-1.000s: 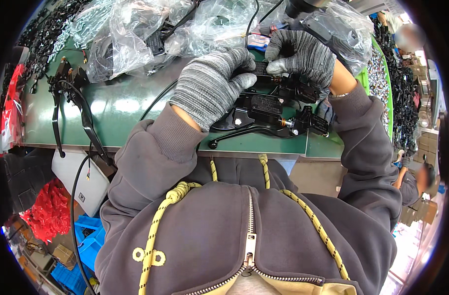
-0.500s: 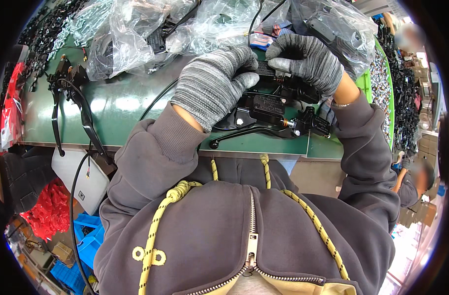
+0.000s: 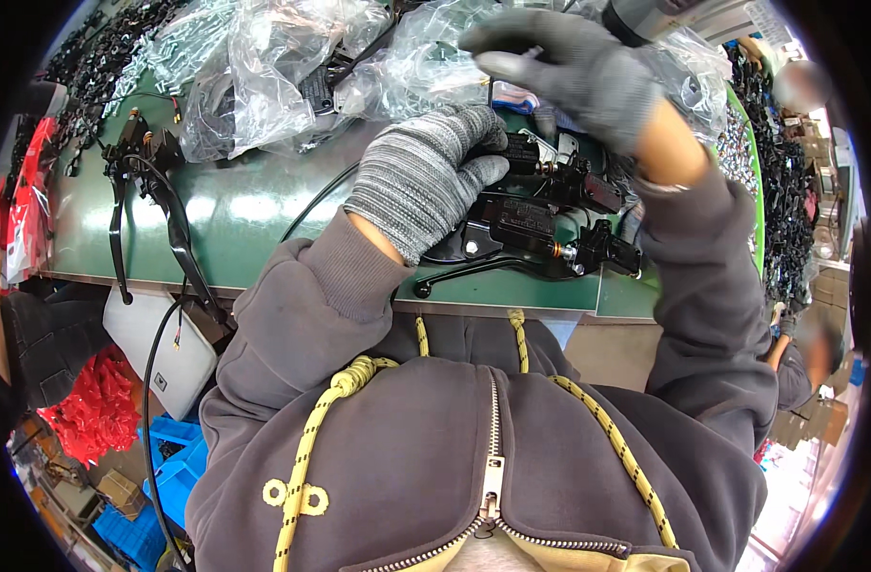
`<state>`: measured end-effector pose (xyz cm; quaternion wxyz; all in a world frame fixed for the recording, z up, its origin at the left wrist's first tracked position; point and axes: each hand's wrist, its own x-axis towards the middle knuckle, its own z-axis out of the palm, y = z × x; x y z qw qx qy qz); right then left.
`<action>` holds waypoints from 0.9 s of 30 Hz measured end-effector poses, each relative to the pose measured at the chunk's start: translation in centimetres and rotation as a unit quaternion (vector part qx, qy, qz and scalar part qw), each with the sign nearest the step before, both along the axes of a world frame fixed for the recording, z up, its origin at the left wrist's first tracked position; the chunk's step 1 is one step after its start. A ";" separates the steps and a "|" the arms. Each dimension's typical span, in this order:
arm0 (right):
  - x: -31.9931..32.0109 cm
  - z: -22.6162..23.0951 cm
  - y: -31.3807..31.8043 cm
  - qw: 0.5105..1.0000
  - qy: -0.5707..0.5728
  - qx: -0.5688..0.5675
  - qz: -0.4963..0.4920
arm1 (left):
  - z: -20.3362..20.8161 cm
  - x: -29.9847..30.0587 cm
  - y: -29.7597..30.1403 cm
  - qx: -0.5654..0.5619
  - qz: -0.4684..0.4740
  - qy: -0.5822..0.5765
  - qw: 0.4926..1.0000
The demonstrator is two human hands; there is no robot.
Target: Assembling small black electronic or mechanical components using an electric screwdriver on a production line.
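My left hand (image 3: pixel 430 181), in a grey striped knit glove, is closed with thumb and fingertips on the left end of a black brake lever assembly (image 3: pixel 526 157). My right hand (image 3: pixel 573 81), gloved too and slightly blurred, is raised above the assembly's right side, fingers stretched out and thumb apart. Just beyond it at the top right is a dark cylindrical tool (image 3: pixel 635 21), only partly in view. Nearer me lies a second brake lever assembly (image 3: pixel 526 224), with its lever pointing left along the table's front edge.
Another pair of black levers (image 3: pixel 154 191) with cables lies at the left of the green table (image 3: pixel 254 210). Clear plastic bags (image 3: pixel 287 71) and silver bolts (image 3: pixel 183 57) spread along the back. A green-rimmed bin (image 3: pixel 755 181) of small metal parts stands at the right.
My right hand has left the far assembly and risen up and away, its fingers spreading. A dark tool has come into view at the top right. My left hand has barely moved.
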<state>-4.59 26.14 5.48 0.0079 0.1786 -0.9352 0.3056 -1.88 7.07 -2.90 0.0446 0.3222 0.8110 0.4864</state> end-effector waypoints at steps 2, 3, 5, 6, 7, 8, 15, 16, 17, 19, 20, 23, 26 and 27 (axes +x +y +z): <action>-5.3 -5.9 3.6 0.976 0.114 0.173 0.064 | 0.3 0.0 0.5 0.008 -0.019 0.001 1.000; -8.0 -8.7 5.9 0.977 0.029 0.205 0.053 | 0.3 0.0 0.8 0.012 -0.028 -0.003 1.000; -15.1 -13.6 7.6 0.886 0.145 0.440 0.003 | 0.6 0.0 1.7 0.018 -0.052 -0.011 0.998; -14.6 -12.0 4.3 0.887 0.149 0.436 0.022 | 0.1 0.0 1.0 0.027 -0.037 -0.034 0.998; -13.6 -9.9 1.8 0.924 0.062 0.377 0.033 | -0.3 -0.1 0.3 0.027 -0.019 -0.039 0.999; -12.2 -7.9 1.1 0.948 -0.027 0.317 0.022 | 0.0 0.0 0.4 0.019 -0.021 -0.038 0.999; -13.4 -10.6 3.0 0.980 -0.082 0.177 -0.024 | -0.1 -0.5 1.0 0.050 -0.018 -0.078 0.996; -13.8 -10.4 2.5 0.967 -0.090 0.234 -0.044 | -0.2 -0.7 0.9 0.050 -0.019 -0.078 0.996; -13.9 -10.5 2.1 0.967 -0.088 0.234 -0.042 | -0.3 -0.9 0.8 0.059 -0.021 -0.080 0.995; -14.2 -10.2 1.5 0.952 -0.135 0.269 -0.056 | -0.8 -1.1 0.6 0.069 -0.021 -0.077 0.994; -14.0 -9.4 2.2 0.948 -0.137 0.279 -0.068 | -0.7 -1.1 0.8 0.074 -0.040 -0.061 0.995; -13.0 -8.8 0.4 0.936 -0.139 0.321 -0.037 | -0.9 -0.8 0.2 0.087 -0.027 -0.059 0.994; -11.0 -6.1 -0.8 0.924 -0.140 0.353 -0.040 | -1.0 -0.2 0.5 0.077 -0.042 -0.085 0.992; -10.1 -5.1 -1.0 0.922 -0.138 0.359 -0.052 | -1.0 -0.2 0.7 0.041 -0.034 -0.096 0.994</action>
